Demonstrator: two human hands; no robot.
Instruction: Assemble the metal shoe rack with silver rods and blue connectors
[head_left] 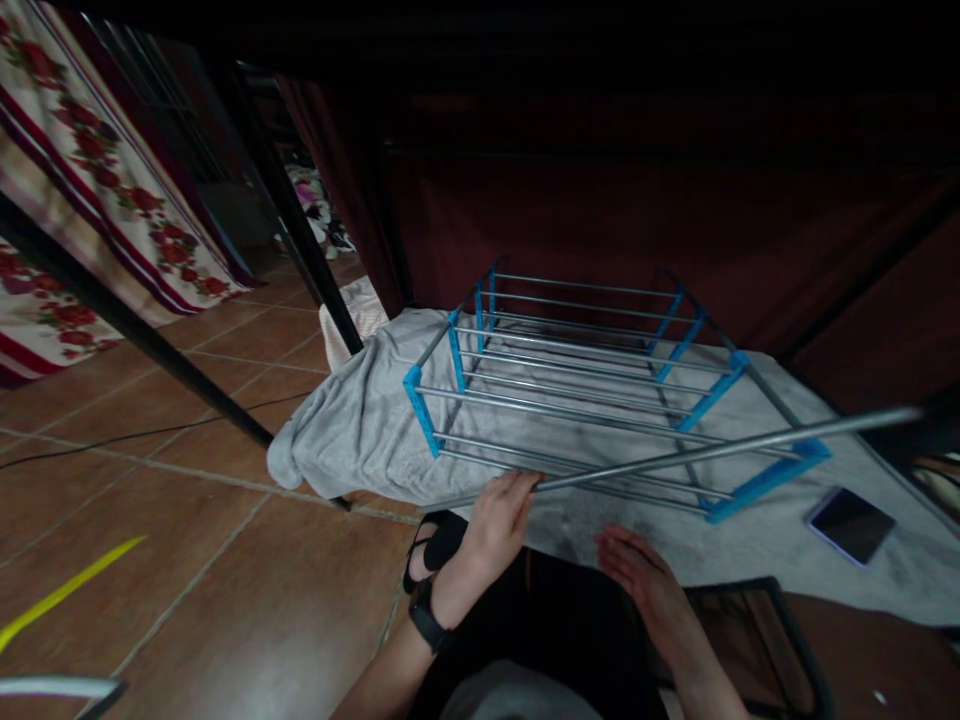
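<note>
My left hand (496,525), with a black watch on the wrist, is closed around a long grey metal tube (660,460). The tube slants up to the right, passing over the near side of a folding rack (765,482) made of metal bars and blue plastic joints. That rack lies on a grey blanket (360,420). Above my lap, my right hand (641,575) is held apart from the tube, its fingers stretched out and nothing in them.
A phone (851,525) lies on the blanket to the right of the rack. Black frame posts (292,215) rise at the left, near a floral curtain (82,180). On the tiled floor (247,580) a yellow strip (75,585) shows. A dark-framed object (787,640) is at lower right.
</note>
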